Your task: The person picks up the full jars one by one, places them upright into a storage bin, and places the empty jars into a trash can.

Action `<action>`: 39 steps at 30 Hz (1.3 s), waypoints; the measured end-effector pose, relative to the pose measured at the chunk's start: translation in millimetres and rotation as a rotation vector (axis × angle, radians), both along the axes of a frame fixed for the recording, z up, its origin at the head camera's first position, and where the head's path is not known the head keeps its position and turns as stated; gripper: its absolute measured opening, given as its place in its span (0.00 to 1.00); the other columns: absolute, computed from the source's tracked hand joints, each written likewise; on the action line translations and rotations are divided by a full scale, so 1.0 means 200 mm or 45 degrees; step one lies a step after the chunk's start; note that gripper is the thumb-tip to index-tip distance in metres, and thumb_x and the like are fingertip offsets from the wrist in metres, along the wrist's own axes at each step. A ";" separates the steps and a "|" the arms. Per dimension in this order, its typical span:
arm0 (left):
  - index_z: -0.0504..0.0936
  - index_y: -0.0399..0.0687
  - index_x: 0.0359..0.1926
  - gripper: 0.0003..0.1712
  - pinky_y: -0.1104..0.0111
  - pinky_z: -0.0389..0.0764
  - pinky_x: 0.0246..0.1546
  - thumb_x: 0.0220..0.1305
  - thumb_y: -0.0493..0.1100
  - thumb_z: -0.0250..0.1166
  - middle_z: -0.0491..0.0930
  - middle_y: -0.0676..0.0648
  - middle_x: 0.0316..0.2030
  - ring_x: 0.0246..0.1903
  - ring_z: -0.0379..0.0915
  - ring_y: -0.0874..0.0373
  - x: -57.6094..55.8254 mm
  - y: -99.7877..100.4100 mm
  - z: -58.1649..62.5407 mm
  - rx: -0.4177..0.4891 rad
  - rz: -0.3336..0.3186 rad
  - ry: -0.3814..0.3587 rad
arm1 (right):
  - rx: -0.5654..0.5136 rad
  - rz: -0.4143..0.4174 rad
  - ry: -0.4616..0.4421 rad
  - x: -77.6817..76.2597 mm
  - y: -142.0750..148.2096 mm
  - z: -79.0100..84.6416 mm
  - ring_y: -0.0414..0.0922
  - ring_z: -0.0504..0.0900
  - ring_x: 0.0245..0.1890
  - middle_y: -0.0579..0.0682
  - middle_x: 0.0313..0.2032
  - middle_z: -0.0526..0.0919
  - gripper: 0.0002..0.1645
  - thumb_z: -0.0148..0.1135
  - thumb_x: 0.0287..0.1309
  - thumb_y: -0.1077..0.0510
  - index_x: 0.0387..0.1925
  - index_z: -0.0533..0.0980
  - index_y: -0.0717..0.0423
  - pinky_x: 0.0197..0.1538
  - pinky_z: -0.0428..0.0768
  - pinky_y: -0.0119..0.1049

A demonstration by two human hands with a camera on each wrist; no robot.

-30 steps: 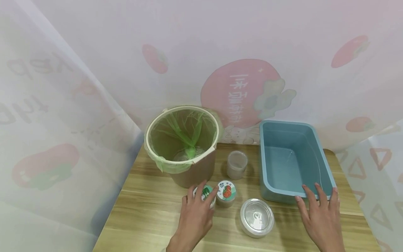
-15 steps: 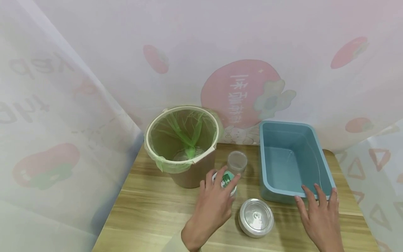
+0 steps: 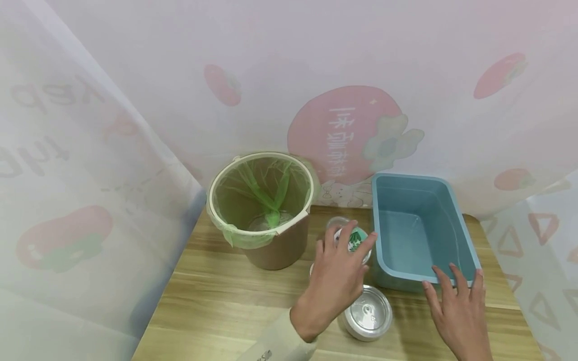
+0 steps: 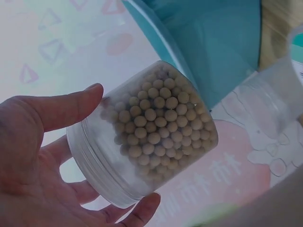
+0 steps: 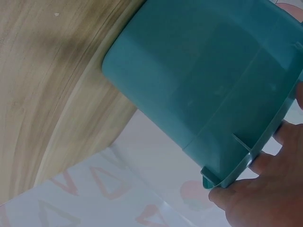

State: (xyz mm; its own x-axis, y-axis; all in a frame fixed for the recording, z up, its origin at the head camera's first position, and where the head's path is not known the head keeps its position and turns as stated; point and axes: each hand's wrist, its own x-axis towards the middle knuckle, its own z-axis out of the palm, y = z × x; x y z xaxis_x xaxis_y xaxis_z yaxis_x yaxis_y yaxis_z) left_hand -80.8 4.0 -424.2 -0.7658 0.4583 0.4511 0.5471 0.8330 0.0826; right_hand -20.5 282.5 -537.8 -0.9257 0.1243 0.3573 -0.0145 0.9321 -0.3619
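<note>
- Table (image 3: 217, 313): wood-grain top beneath both hands; it carries the containers.
- Blue tub (image 3: 404, 235): ahead of the right hand, to the right of the left; its open top appears meant for ready access.
- Lined bin (image 3: 282, 253): left of and beyond the left hand; the green liner is folded over the rim, presumably to stop it slipping.
- Right hand (image 3: 460, 308): partly open, fingers hooked over the tub's near rim, thumb outside; seems to steady it.
- Left hand (image 3: 338, 265): curved, thumb and fingers round a jar near its lid, likely because that end is easiest to grasp from above.
- Clear lidded container (image 3: 371, 313): just below the left hand, standing on its base.
- Jar of beige balls (image 4: 163, 125): in the left hand, beside the tub's left wall.
- Clear cup (image 3: 336, 221): just beyond the left hand, partly hidden.
</note>
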 end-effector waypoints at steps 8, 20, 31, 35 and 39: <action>0.77 0.68 0.76 0.40 0.58 0.83 0.49 0.65 0.55 0.79 0.71 0.44 0.75 0.69 0.71 0.42 -0.06 0.13 0.03 -0.005 -0.033 0.110 | -0.003 -0.003 0.007 0.00 0.01 0.00 0.91 0.47 0.76 0.82 0.67 0.70 0.29 0.57 0.83 0.45 0.65 0.77 0.67 0.74 0.50 0.89; 0.72 0.71 0.79 0.42 0.61 0.85 0.50 0.67 0.57 0.78 0.67 0.45 0.78 0.74 0.68 0.43 -0.13 0.31 -0.04 -0.031 -0.069 0.122 | -0.003 0.004 -0.011 -0.01 0.02 0.00 0.90 0.46 0.77 0.83 0.68 0.68 0.31 0.55 0.84 0.44 0.66 0.76 0.69 0.75 0.47 0.88; 0.74 0.73 0.78 0.39 0.64 0.83 0.52 0.69 0.60 0.75 0.67 0.47 0.77 0.73 0.67 0.45 -0.19 0.46 -0.06 -0.054 -0.147 0.183 | -0.002 0.035 0.036 -0.01 0.03 -0.01 0.89 0.49 0.76 0.84 0.66 0.70 0.30 0.56 0.84 0.46 0.65 0.77 0.70 0.77 0.45 0.87; 0.75 0.74 0.77 0.36 0.65 0.85 0.49 0.71 0.61 0.74 0.69 0.48 0.77 0.72 0.69 0.47 -0.22 0.50 -0.12 -0.115 -0.168 0.183 | -0.009 0.035 -0.015 -0.01 0.02 -0.01 0.88 0.49 0.76 0.84 0.67 0.69 0.30 0.55 0.85 0.46 0.65 0.76 0.71 0.79 0.42 0.85; 0.75 0.76 0.75 0.35 0.66 0.86 0.46 0.70 0.63 0.73 0.70 0.50 0.76 0.71 0.70 0.48 -0.25 0.54 -0.18 -0.166 -0.166 0.173 | -0.013 0.040 -0.010 -0.01 0.02 -0.01 0.88 0.50 0.76 0.83 0.66 0.69 0.30 0.55 0.85 0.46 0.65 0.76 0.71 0.79 0.43 0.85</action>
State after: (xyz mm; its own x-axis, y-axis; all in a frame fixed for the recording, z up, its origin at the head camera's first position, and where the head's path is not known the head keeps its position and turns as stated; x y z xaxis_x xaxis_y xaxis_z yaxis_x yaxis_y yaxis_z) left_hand -131.0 111.4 -461.0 -0.6326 0.6106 0.4765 0.6496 0.7533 -0.1028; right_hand -22.4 285.5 -540.0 -0.9319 0.0989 0.3491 -0.0406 0.9277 -0.3712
